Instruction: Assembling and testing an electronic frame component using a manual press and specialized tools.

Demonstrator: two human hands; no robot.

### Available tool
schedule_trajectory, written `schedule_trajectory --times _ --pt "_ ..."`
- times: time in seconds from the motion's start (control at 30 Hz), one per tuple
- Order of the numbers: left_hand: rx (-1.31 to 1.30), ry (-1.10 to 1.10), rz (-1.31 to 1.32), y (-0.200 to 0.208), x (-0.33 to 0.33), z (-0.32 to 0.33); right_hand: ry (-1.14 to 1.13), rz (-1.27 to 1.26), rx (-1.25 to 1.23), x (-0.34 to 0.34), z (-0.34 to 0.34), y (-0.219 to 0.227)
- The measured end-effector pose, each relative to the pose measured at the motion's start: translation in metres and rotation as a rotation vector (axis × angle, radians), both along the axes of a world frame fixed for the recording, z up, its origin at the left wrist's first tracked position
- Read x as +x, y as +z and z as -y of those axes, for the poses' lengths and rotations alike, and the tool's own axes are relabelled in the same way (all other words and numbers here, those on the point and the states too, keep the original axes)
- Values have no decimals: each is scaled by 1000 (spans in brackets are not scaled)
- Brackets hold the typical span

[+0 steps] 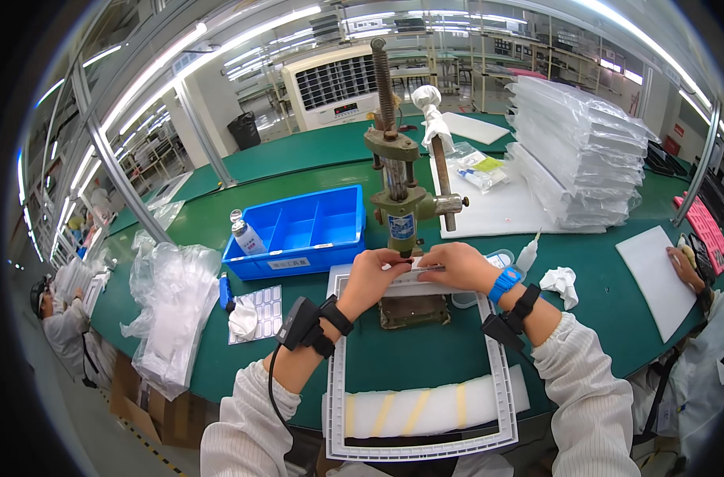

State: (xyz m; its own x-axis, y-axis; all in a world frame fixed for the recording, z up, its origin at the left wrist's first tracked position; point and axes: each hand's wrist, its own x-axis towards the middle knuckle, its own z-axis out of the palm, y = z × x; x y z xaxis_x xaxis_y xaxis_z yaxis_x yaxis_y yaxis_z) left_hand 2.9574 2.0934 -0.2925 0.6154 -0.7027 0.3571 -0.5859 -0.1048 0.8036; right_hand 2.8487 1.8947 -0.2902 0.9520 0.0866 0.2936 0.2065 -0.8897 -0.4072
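White frame (pixel 421 451): the work in hand; a hollow rectangle lying on the green worktop (pixel 433 350), its far side at the foot of the press, its near side toward the person.
Press (pixel 394 199): a green hand press, standing upright behind the hands, its base block (pixel 413 312) within the frame's opening.
Stage reached: positioning at the press appears done, since the far rail lies below the press column; the work looks to be midway, at the fine handling of that rail. Left to do, by judgement, is whatever remains at the rail and the frame's release from the press.
Left hand (pixel 373 278): fingers bent inward, thumb and forefinger drawn near each other at the far rail, just beside the right fingertips.
Right hand (pixel 460 267): likewise curled over the rail from the other side, near the left hand but apart from it at the palm.
Grip: the fingertips are small and partly overlapped in this view, so whether they are clamped on the rail or on a small part there cannot be told.
Foam strip (pixel 421 409): white with yellow bands, crossing beneath the near end of the frame.
Blue tray (pixel 322 258): divided, beyond the left forearm; a white bottle (pixel 249 240) stands in its left compartment.
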Motion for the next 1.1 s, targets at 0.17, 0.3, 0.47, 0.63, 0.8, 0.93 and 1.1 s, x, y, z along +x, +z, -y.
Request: schedule_trajectory --times 0.17,0.3,0.47,0.63,0.8,0.93,1.1 --pt "37 47 57 -3 -1 0 3 9 3 -1 -1 0" --pt "87 47 41 2 -6 1 -19 -27 -34 -2 1 2" --pt "24 19 65 -1 -3 2 35 -64 10 -6 30 30" --pt "39 39 131 -9 8 -7 -280 185 379 40 82 83" --pt "-75 22 92 -28 5 7 -388 306 750 92 84 148" --pt "-148 36 142 -33 3 13 -233 327 754 148 94 164" --pt "-135 57 107 -33 0 13 -139 407 861 167 115 161"
